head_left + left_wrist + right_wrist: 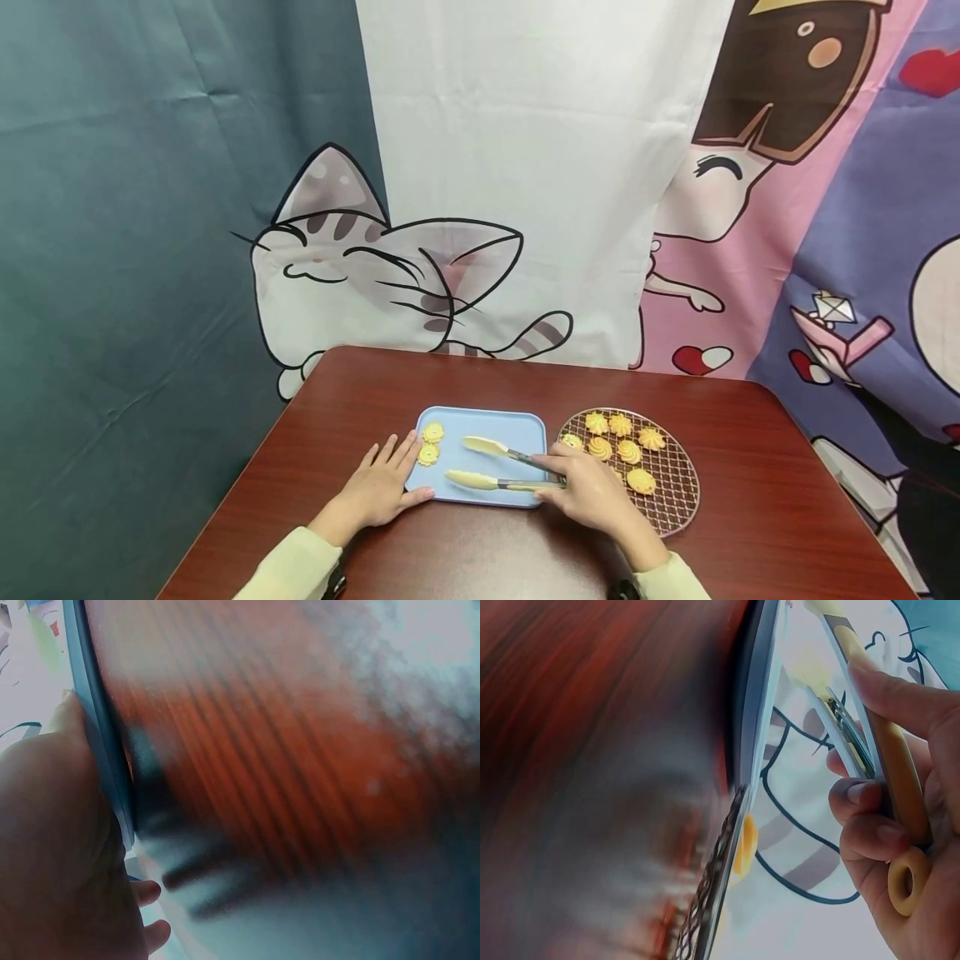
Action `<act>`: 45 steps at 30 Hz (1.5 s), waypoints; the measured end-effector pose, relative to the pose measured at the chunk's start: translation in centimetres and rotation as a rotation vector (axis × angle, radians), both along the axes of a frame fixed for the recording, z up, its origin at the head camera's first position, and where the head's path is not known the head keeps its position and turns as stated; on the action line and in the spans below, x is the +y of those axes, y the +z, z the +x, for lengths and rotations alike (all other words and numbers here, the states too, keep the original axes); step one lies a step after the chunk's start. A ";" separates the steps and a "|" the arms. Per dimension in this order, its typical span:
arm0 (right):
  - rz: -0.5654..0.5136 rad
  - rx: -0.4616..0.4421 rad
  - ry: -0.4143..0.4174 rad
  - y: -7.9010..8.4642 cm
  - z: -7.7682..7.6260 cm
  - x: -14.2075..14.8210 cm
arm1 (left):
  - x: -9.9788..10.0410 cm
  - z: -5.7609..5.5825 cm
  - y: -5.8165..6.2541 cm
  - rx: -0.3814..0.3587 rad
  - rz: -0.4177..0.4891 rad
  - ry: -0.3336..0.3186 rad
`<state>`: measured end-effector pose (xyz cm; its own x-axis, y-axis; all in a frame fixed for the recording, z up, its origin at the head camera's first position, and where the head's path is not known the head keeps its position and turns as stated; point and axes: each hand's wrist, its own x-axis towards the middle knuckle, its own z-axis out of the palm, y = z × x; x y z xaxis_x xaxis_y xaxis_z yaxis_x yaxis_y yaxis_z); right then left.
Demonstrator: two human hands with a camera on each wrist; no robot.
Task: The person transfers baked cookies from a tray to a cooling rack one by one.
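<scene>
My left hand (378, 485) lies with fingers spread straight at the left edge of a light blue tray (491, 422), touching it. Two flower-shaped yellow cookies (430, 454) sit at that end of the tray. With my right hand (592, 492) I grip a pair of tongs (525, 485), metal-armed with pale yellow tips. Its two tips stand apart over the tray, and nothing is between them. In the right wrist view, fingers curl round the tongs' yellow handle (900, 765), which ends in a ring. The left wrist view shows the hand (67, 840) against the tray's edge (101, 735).
To the tray's right, a round wire rack (681, 487) bears several piped cookies (641, 481), partly behind my right hand. Everything stands on a reddish-brown wooden table (360, 392). A cartoon-printed curtain (480, 125) hangs behind its far edge.
</scene>
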<state>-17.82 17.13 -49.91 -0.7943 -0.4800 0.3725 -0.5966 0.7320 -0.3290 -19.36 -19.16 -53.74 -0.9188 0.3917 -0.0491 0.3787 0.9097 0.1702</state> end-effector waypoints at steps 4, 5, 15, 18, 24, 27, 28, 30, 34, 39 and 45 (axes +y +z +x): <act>-0.014 -0.012 0.025 0.0 -0.4 -0.8 | 0.0 0.1 0.0 0.001 -0.006 0.001; -0.014 -0.018 0.028 0.0 -0.4 -0.9 | 0.0 0.1 0.1 0.000 -0.007 0.002; -0.008 -0.029 0.020 -0.2 -0.9 -2.4 | 0.1 -0.1 0.1 0.000 -0.013 0.005; -0.005 -0.014 0.023 -0.4 -1.0 -2.8 | 0.1 0.0 0.2 0.005 -0.013 0.005; 0.020 -0.050 0.019 -0.7 -1.3 -3.2 | 0.1 0.0 0.2 -0.005 -0.008 0.004; 0.026 -0.067 0.024 -0.7 -1.4 -3.4 | 0.1 0.0 0.2 0.001 -0.010 0.005; 0.028 -0.068 0.026 -0.7 -1.5 -3.4 | 0.1 0.0 0.1 0.003 -0.011 0.006; 0.031 -0.067 0.029 -0.6 -1.5 -3.5 | 0.0 -0.1 0.0 0.005 -0.014 0.006; 0.033 -0.034 0.037 -0.6 -1.6 -3.7 | 0.0 -0.1 0.1 0.008 -0.005 -0.003; 0.028 -0.012 0.041 -0.8 -1.7 -4.0 | 0.0 -0.1 0.1 0.009 -0.007 -0.004; 0.035 -0.044 0.022 -0.8 -1.8 -4.2 | 0.1 -0.1 0.3 0.008 -0.009 -0.001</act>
